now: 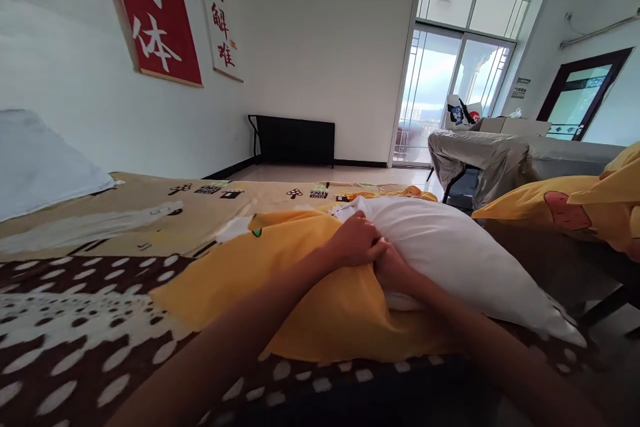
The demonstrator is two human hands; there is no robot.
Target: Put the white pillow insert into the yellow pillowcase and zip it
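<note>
A yellow pillowcase (295, 247) lies spread over the bed, with a small green mark near its far edge. A white pillow (440, 247) sits to its right, its left end against and partly on the yellow cloth. At the place where the two meet, my left hand (354, 240) is closed, fingers curled on the pillowcase's edge. Right beside it and touching it, my right hand (393, 268) is closed at the same edge, against the pillow. The right fingertips are partly hidden, so exactly how much cloth they hold cannot be seen.
Beneath lies a patterned brown and beige blanket (115, 307). Another white pillow (45, 167) rests at the far left. On the right are a yellow pillow (565, 203) and a table with a plastic cover (475, 153). A black folded frame (295, 140) leans against the wall.
</note>
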